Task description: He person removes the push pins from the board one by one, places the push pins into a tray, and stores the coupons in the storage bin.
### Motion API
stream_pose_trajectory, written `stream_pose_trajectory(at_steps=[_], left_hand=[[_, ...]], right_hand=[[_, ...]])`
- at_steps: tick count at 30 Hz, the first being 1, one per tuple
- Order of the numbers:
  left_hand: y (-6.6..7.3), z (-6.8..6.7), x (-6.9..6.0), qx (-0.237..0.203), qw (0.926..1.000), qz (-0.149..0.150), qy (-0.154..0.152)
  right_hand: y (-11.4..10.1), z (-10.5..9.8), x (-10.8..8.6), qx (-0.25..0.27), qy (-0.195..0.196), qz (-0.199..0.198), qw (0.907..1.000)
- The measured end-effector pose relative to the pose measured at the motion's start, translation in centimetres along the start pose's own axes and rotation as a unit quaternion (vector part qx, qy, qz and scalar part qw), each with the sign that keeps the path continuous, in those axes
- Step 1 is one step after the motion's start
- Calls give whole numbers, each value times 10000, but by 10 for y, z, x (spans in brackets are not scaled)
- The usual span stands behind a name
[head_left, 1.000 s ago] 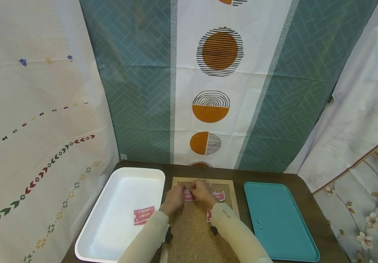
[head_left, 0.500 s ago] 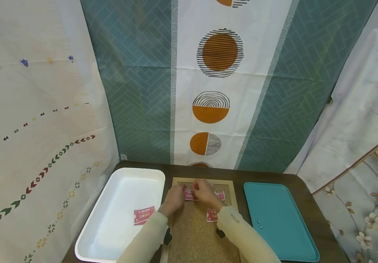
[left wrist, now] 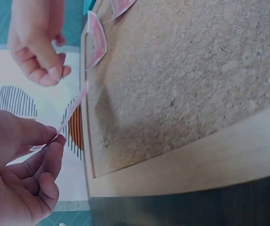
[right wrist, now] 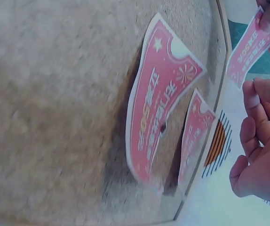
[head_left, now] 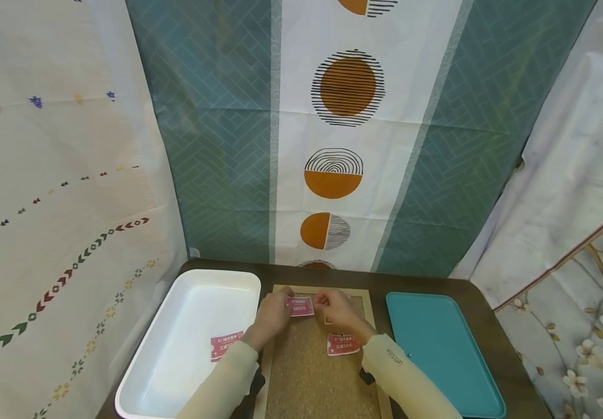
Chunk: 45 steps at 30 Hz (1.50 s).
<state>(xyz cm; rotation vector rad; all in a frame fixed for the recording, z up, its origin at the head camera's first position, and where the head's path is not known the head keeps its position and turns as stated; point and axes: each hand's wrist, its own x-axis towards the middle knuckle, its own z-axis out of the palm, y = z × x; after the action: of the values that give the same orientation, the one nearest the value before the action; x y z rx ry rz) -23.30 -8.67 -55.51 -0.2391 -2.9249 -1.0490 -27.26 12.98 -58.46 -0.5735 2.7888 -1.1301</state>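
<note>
My left hand pinches a pink coupon by its left end, above the far edge of the framed corkboard. Just right of that coupon, my right hand has thumb and forefinger pressed together. In the right wrist view a tiny dark tip, seemingly a thumbtack, shows between these fingertips; most of it is hidden. Two more curled coupons are on the cork: one nearer coupon, with a silver tack head at its edge, and a farther coupon, mostly behind my right hand in the head view.
A white tray stands left of the board, with another pink coupon in it. To the right lies a teal tray, its tack partly beside my sleeve. Curtains close off the back and sides of the dark table.
The coupon under both hands has come up off the cork in my left hand. My right hand has drawn away to the right, fingertips still pinched together.
</note>
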Motion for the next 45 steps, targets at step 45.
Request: stream_pose_trajectory(at_steps=[45], left_hand=[[-20, -35, -15, -157, 9989, -41, 432]], right_hand=[[44, -43, -56, 520, 192, 395, 9977]])
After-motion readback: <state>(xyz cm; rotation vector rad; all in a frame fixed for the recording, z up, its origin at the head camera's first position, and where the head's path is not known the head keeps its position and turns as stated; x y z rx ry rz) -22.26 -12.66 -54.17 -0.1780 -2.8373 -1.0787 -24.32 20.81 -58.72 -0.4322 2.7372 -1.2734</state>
